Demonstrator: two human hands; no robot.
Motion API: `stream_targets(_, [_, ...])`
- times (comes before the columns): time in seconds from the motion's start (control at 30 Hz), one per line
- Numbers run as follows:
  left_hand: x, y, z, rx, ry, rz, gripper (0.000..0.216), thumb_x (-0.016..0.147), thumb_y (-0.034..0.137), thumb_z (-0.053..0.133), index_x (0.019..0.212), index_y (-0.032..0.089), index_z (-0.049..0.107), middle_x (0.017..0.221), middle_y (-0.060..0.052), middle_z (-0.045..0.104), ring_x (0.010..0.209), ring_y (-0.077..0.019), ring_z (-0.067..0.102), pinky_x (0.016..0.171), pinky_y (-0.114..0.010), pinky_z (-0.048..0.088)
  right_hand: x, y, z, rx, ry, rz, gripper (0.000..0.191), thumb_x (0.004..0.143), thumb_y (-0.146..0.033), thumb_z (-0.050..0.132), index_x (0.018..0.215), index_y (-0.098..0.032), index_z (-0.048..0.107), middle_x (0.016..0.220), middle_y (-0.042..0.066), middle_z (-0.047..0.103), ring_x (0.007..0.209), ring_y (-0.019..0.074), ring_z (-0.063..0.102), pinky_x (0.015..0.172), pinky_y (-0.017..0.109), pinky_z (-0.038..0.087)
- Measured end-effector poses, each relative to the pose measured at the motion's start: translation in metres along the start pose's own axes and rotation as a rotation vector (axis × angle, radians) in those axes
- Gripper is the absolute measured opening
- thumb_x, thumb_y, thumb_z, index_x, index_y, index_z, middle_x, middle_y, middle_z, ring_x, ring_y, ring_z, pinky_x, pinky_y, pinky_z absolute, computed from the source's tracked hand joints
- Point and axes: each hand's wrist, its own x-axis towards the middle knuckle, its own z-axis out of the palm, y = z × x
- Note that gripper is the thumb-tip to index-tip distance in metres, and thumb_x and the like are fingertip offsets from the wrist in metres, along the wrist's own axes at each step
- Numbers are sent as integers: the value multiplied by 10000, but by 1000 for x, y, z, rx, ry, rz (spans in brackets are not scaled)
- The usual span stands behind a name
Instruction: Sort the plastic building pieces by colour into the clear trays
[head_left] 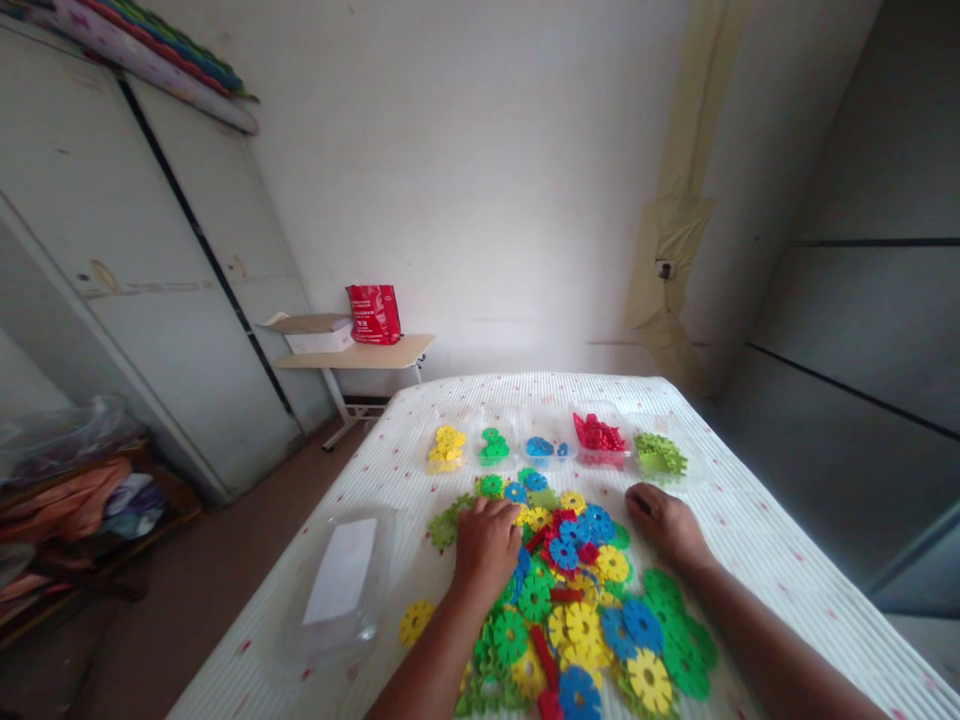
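A heap of flat plastic gear-shaped pieces [577, 610] in yellow, green, blue and red lies on a white cloth-covered table [750, 520]. My left hand [486, 540] rests on the heap's left part with fingers curled down over pieces; what it grips, if anything, is hidden. At the heap's upper right edge my right hand [664, 520] lies knuckles up, fingers bent, on the cloth. Behind the heap stands a row of clear trays: yellow pieces [445, 448], green pieces [493, 446], blue pieces [541, 447], red pieces [598, 434], light green pieces [659, 455].
A clear plastic box [341, 585] with a white sheet inside sits at the table's left. One yellow piece [415, 621] lies apart near it. Beyond the table stand a small side table [356, 355] with a red bag [373, 313], and wardrobes on both sides.
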Motion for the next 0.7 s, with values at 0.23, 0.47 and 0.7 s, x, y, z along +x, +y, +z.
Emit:
stream_targets(0.23, [16, 1, 4, 133, -33, -22, 201, 741, 220, 560, 920, 228, 652, 895, -79, 668, 928, -260, 529, 786, -385, 383, 1, 0, 2, -19, 16, -7, 249, 831, -315, 356, 739, -202, 557, 727, 37, 613, 642, 150, 559, 597, 234, 386])
stream_targets(0.47, [21, 9, 2, 225, -84, -15, 202, 797, 193, 468, 838, 186, 667, 829, -91, 672, 927, -245, 532, 847, -410, 335, 2, 4, 6, -31, 53, -27, 272, 827, -338, 361, 750, -195, 580, 720, 34, 625, 631, 146, 571, 589, 230, 391])
stream_targets(0.7, [25, 5, -3, 245, -53, -28, 287, 815, 146, 410, 954, 191, 657, 836, -85, 685, 915, -225, 565, 835, -370, 370, 0, 7, 7, -17, 85, -41, 254, 816, -337, 387, 737, -207, 590, 697, 21, 629, 617, 139, 579, 571, 217, 398])
